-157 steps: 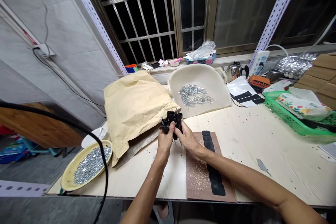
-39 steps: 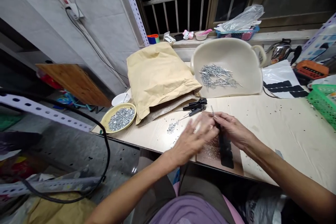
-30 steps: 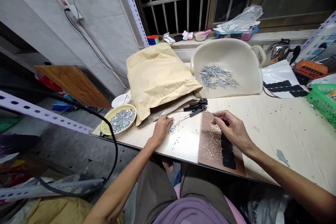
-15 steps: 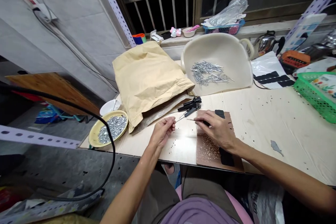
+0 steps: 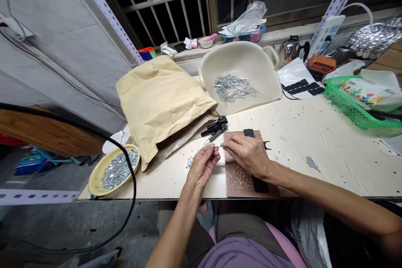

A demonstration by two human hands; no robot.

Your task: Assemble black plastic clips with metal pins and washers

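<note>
Both hands meet over a thin metal pin at the front of the tabletop.

The left hand (image 5: 204, 163) and right hand (image 5: 248, 153) come together fingertip to fingertip, each pinched shut on the thin metal pin (image 5: 216, 146) held level between them, just above the pale tabletop (image 5: 314, 142). Whether a tiny washer sits on it is too small to tell. Under the right hand lies a brown board (image 5: 238, 176); just beyond both hands rest black pliers (image 5: 215, 127). Left of the left hand is a small scatter of loose bits (image 5: 189, 162), farther left a yellow dish of metal pieces (image 5: 114, 169). Beyond the hands, a cream basin (image 5: 240, 76) holds more pins. This looks like a fitting step, calling for steady alignment.
</note>
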